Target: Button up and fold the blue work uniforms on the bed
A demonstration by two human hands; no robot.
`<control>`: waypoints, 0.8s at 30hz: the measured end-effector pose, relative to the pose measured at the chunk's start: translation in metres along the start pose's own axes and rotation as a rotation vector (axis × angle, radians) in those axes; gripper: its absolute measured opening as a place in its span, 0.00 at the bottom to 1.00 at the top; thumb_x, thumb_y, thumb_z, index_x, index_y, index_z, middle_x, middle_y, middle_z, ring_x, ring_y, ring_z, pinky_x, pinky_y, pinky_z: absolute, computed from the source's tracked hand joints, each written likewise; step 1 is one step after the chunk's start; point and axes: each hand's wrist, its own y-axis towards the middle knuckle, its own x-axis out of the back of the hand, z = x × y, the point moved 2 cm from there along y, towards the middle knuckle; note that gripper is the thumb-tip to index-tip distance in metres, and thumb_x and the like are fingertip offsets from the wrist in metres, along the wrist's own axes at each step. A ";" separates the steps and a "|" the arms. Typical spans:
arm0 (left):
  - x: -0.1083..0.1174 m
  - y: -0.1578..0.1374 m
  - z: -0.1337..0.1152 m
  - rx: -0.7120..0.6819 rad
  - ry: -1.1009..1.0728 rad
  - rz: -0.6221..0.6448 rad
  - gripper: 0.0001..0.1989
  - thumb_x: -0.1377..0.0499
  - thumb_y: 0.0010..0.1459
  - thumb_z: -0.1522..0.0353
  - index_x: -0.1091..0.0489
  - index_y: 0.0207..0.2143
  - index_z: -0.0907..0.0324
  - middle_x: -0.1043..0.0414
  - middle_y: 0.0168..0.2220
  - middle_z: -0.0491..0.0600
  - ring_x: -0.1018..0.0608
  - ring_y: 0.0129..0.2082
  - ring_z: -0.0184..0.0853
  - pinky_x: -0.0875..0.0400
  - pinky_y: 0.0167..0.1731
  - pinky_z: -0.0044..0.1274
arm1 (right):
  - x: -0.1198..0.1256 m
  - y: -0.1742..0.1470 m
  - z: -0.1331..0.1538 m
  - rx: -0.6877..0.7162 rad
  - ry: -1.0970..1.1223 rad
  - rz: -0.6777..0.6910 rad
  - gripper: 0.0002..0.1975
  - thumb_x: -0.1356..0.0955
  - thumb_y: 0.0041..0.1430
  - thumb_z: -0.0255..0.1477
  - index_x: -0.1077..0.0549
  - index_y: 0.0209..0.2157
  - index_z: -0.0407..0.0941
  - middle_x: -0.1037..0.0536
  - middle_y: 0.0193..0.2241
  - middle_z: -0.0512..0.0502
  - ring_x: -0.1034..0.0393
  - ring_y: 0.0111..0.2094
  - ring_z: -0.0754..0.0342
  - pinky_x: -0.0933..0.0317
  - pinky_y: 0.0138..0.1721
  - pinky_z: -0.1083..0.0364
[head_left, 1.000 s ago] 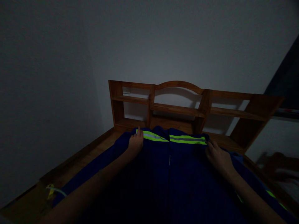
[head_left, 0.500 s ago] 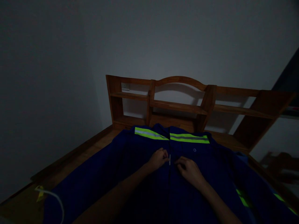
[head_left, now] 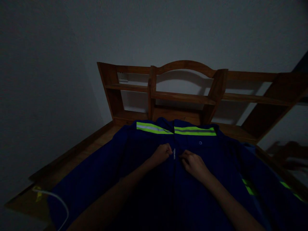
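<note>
A dark blue work jacket point(head_left: 149, 179) with yellow-green and silver reflective bands lies spread out, its collar toward the shelf. My left hand point(head_left: 163, 152) is closed, its fingers pinching the jacket front just left of the centre line. On the other side of that line my right hand point(head_left: 192, 160) is closed too, fingertips on the jacket cloth. A small pale strip point(head_left: 174, 154) shows between the hands on the front opening. Poor light hides the fold of cloth under the fingertips.
Behind the collar stands a wooden headboard shelf point(head_left: 183, 97) against a pale wall. At lower left a white cable point(head_left: 56, 196) with a yellow tag curves by the sleeve. A wall socket point(head_left: 123, 77) shows through the left shelf opening.
The view has tilted down and come a little closer, so the shelf and jacket sit higher in the picture. Both hands stay at the jacket's centre line, nearly unchanged.
</note>
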 end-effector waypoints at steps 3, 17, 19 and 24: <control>-0.004 0.002 0.010 0.056 -0.135 0.014 0.04 0.46 0.54 0.69 0.35 0.31 0.62 0.31 0.22 0.44 0.29 0.19 0.27 0.37 0.18 0.17 | 0.000 -0.001 0.001 0.007 -0.010 -0.009 0.14 0.42 0.59 0.26 0.27 0.40 0.46 0.28 0.37 0.48 0.30 0.34 0.57 0.42 0.37 0.59; -0.004 0.006 0.010 0.223 -0.509 0.064 0.08 0.39 0.44 0.77 0.32 0.30 0.66 0.29 0.21 0.47 0.24 0.20 0.30 0.28 0.22 0.21 | -0.001 0.000 0.005 -0.012 -0.022 0.016 0.14 0.41 0.59 0.25 0.26 0.39 0.46 0.29 0.38 0.47 0.31 0.33 0.58 0.42 0.35 0.59; -0.004 0.006 0.008 0.242 -0.519 0.048 0.09 0.38 0.42 0.77 0.32 0.30 0.66 0.29 0.21 0.47 0.24 0.20 0.31 0.27 0.24 0.23 | -0.001 0.000 0.004 -0.017 0.039 0.009 0.14 0.41 0.59 0.25 0.27 0.42 0.46 0.29 0.38 0.47 0.31 0.33 0.58 0.41 0.36 0.59; -0.006 0.006 0.008 0.248 -0.480 -0.026 0.09 0.38 0.42 0.77 0.32 0.30 0.65 0.28 0.23 0.48 0.24 0.21 0.32 0.28 0.25 0.24 | 0.006 0.003 -0.002 -0.008 0.330 -0.153 0.17 0.41 0.61 0.27 0.28 0.48 0.48 0.29 0.40 0.46 0.32 0.38 0.56 0.39 0.40 0.57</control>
